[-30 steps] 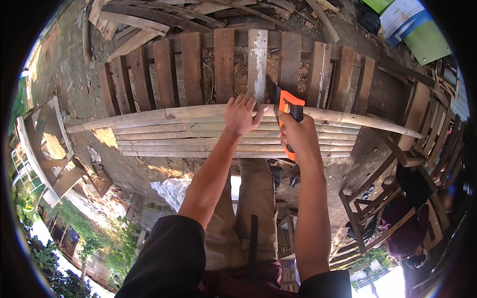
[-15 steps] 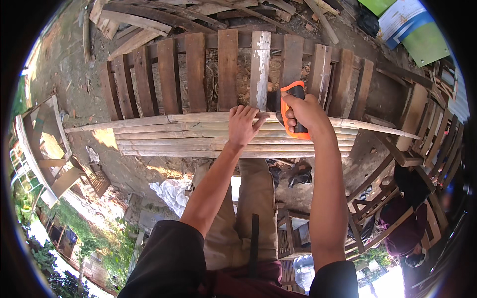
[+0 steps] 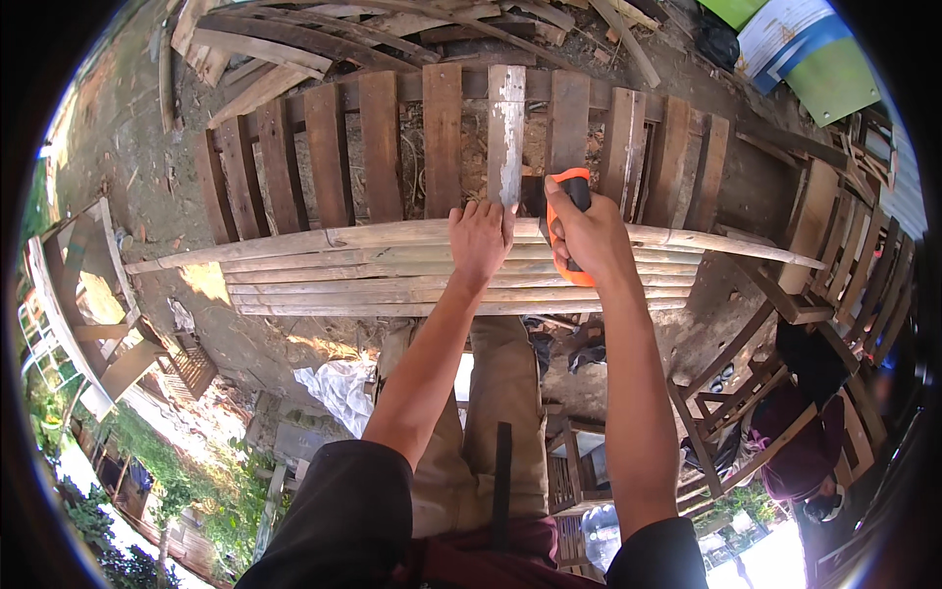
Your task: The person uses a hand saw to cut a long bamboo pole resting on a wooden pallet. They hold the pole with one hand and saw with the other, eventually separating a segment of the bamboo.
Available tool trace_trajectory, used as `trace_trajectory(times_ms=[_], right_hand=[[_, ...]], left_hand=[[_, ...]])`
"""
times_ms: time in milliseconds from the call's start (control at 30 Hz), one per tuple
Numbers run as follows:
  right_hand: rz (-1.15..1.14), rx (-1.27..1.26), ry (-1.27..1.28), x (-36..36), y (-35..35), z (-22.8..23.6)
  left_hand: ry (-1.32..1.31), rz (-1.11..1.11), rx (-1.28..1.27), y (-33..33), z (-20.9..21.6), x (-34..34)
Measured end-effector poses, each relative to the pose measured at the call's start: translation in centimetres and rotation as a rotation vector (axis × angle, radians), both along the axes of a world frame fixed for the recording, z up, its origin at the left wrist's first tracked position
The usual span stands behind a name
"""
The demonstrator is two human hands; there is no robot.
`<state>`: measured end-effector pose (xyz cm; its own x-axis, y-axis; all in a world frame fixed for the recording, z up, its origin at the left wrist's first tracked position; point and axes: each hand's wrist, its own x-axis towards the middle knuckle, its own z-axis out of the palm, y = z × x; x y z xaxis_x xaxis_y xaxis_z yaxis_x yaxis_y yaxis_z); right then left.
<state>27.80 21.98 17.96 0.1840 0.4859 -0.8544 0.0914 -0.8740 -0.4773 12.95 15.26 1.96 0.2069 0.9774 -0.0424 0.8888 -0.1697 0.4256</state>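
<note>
My right hand point(image 3: 597, 238) is wrapped round the orange and black handle of a handsaw point(image 3: 569, 273). The saw stands over a long bamboo pole point(image 3: 392, 234); its blade is mostly hidden, with a dark part beside the handle. Just left of the saw, my left hand point(image 3: 479, 243) grips the pole from above, fingers over its far edge. The pole lies crosswise at the near end of a slatted wooden bench point(image 3: 380, 147), its ends jutting past both sides. Several more bamboo lengths point(image 3: 334, 281) lie side by side on the near side of it.
A pile of scrap boards point(image 3: 285, 44) lies beyond the bench. At the right are wooden frames point(image 3: 814, 226) and a person in a dark red top point(image 3: 790, 452). A white plastic sheet point(image 3: 339, 388) lies by my legs. Further left stands a wooden chair-like frame point(image 3: 74, 294).
My right hand and the saw have shifted slightly left and nearer to me. My left hand stays on the pole, its fingers drawn closer together. The whole view has moved a little.
</note>
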Motion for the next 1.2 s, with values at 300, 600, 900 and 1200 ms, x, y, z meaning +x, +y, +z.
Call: trace_trajectory(times_ms=[300, 600, 900, 1200], right_hand=[[0.006, 0.292, -0.330, -3.5, -12.2, -1.7], [-0.102, 0.226, -0.225, -2.3, -8.3, -1.3], [-0.175, -0.027, 0.114, 1.1, -2.6, -0.7], [-0.069, -0.144, 0.181, 3.0, 3.8, -3.5]], left_hand=[[0.024, 0.041, -0.050, 2.2, -1.5, 0.4], [0.177, -0.011, -0.502, 3.1, -1.1, 0.5], [-0.042, -0.403, -0.410, 0.3, 0.6, -2.9], [0.063, -0.385, -0.332, -1.1, 0.7, -2.8]])
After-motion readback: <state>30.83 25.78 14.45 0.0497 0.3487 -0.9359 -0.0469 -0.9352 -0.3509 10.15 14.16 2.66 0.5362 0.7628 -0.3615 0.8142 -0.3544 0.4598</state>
